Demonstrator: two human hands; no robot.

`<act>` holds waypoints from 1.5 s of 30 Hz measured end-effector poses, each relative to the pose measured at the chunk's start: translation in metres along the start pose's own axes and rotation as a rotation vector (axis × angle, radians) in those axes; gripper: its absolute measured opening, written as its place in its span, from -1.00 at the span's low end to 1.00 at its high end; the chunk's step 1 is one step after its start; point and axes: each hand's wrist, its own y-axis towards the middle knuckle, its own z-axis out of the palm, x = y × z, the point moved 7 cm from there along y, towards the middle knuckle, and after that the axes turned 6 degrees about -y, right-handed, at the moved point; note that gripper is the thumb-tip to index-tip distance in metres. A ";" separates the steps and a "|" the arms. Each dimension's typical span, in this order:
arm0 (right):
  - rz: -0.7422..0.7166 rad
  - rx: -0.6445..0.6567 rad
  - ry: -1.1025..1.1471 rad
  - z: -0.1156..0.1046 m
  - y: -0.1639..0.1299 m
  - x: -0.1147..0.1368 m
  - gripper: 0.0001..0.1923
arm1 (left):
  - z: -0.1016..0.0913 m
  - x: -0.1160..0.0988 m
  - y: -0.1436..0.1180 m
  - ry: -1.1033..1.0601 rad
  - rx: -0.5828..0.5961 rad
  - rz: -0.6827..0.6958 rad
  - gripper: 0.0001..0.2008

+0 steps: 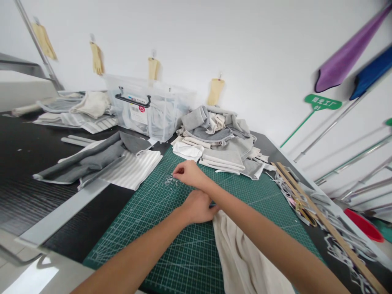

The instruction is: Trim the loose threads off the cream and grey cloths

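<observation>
My right hand (190, 173) reaches forward across the green cutting mat (159, 228), fingers pinched at a small heap of pale thread scraps (169, 181). What the fingertips hold is too small to tell. My left hand (197, 207) lies under the right forearm and grips the top edge of a beige cloth (241, 253) that trails toward me over the mat. A pile of grey and white folded cloths (220, 143) sits just beyond the right hand.
A clear plastic bin (150, 108) with a black handle stands at the back. Grey and striped fabric (101, 161) lies to the left on the black table. A wooden ruler (324, 224), scissors and fabric trimmings lie along the right edge. A red bowl (364, 224) sits far right.
</observation>
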 end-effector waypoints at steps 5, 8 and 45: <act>-0.073 0.087 -0.001 0.007 0.004 0.000 -0.66 | 0.002 0.001 0.001 -0.010 0.004 -0.002 -0.76; -0.079 0.067 -0.014 0.003 0.002 0.002 -0.66 | 0.002 0.002 0.002 -0.009 0.011 -0.006 -0.75; 0.184 -0.024 0.023 -0.055 -0.187 -0.066 -0.76 | -0.014 0.014 0.010 -0.228 -0.040 -0.147 -0.44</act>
